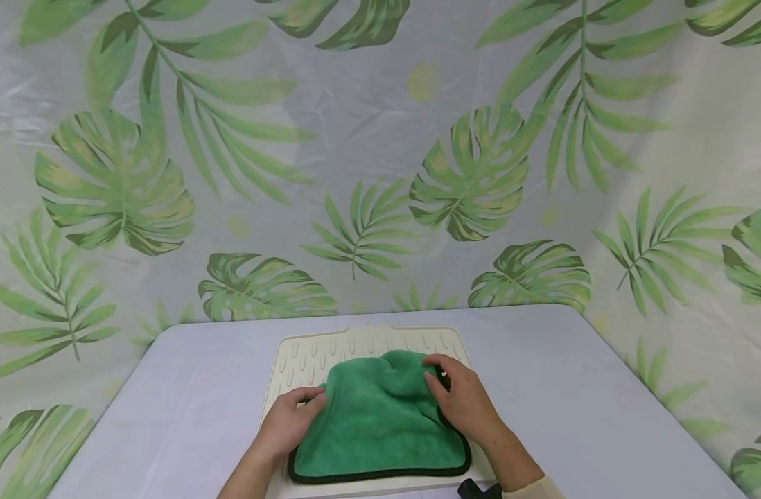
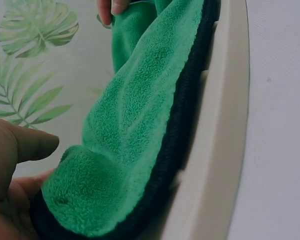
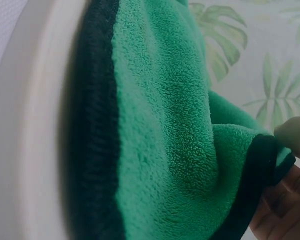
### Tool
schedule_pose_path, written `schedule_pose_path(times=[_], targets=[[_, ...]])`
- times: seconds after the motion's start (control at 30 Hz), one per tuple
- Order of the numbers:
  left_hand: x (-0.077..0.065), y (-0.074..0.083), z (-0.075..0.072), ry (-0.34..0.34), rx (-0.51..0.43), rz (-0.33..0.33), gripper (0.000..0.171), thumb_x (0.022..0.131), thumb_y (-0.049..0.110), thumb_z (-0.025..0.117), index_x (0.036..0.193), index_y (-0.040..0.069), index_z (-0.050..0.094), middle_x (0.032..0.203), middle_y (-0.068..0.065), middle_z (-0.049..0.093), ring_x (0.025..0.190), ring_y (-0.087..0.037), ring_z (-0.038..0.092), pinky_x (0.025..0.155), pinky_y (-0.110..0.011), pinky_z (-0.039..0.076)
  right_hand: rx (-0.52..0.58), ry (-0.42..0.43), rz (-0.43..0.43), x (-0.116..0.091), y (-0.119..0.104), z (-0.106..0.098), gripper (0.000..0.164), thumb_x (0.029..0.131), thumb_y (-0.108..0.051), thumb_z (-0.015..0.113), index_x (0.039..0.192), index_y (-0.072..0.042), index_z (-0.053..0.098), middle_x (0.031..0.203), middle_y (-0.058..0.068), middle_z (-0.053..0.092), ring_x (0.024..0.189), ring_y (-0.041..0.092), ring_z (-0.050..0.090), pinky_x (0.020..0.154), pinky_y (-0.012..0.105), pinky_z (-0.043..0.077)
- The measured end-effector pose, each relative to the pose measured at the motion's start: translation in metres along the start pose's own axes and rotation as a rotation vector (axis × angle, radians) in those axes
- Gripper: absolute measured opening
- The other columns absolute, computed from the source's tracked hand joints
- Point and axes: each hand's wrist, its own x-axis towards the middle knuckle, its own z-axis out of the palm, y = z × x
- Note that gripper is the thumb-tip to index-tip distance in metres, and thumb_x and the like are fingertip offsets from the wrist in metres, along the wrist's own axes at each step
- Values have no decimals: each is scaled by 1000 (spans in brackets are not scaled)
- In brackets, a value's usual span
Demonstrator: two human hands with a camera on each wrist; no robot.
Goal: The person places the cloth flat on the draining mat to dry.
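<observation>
Here, both hands [image 1: 288,423] [image 1: 464,398] touch a fuzzy, dark-edged, rumpled green cloth [image 1: 380,426].

White, matt-surfaced table [image 1: 187,388], far corners rounded. Directly on it: one cream, plastic-looking, roughly rectangular board [image 1: 301,359], patterned with elongated marks; lies flat, about mid-width.

A pale grey-white sheet [image 1: 380,156] fills the whole background, printed with broad split leaves [image 1: 470,177], feathery green fronds [image 1: 358,235] and faint yellow-green dots [image 1: 423,82]. Fine creases run across it, with a soft sheen at the upper left; its right side looks warmer and creamier than the greyer middle. Before it stands a plain white bench [image 1: 561,395] with rounded far corners, its far edge close to the sheet. The light is soft and even, leaving only faint shadows.
</observation>
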Motion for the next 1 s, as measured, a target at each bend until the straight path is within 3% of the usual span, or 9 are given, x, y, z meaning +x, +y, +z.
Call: schedule_pose_path(times=[0.27,0.6,0.8,0.9,1.0], targets=[[-3,6,-10,40,-22,18,40,104,34,56,134,9,67,148,-21,56,141,-46,46,108,-60,46,-32,44,-58,0,1,-2,33,98,-3,65,129,-13,65,129,8,67,126,32,62,102,51,53],[-7,9,-22,75,-21,33,44,105,33,56,141,8,62,153,-22,51,145,-46,41,113,-61,42,-18,21,-76,-1,4,-3,44,97,3,61,139,-10,59,146,16,56,139,36,52,109,55,47],[-7,9,-27,87,-77,48,45,106,33,54,141,6,61,152,-18,54,148,-43,38,116,-59,40,-27,14,-62,-1,6,-2,44,97,2,60,140,-10,59,148,17,54,140,38,51,109,56,47],[-6,9,-28,98,-113,42,44,106,33,55,138,5,63,148,-16,58,147,-41,41,116,-56,41,-38,11,-60,-1,7,-2,46,95,4,59,139,-9,59,147,16,55,139,37,52,109,56,47],[-5,9,-27,126,-121,34,40,104,33,57,130,5,69,136,-15,67,136,-38,53,108,-49,49,-43,6,-60,-1,7,-2,48,93,7,57,139,-9,59,145,15,56,137,36,54,108,55,48]])
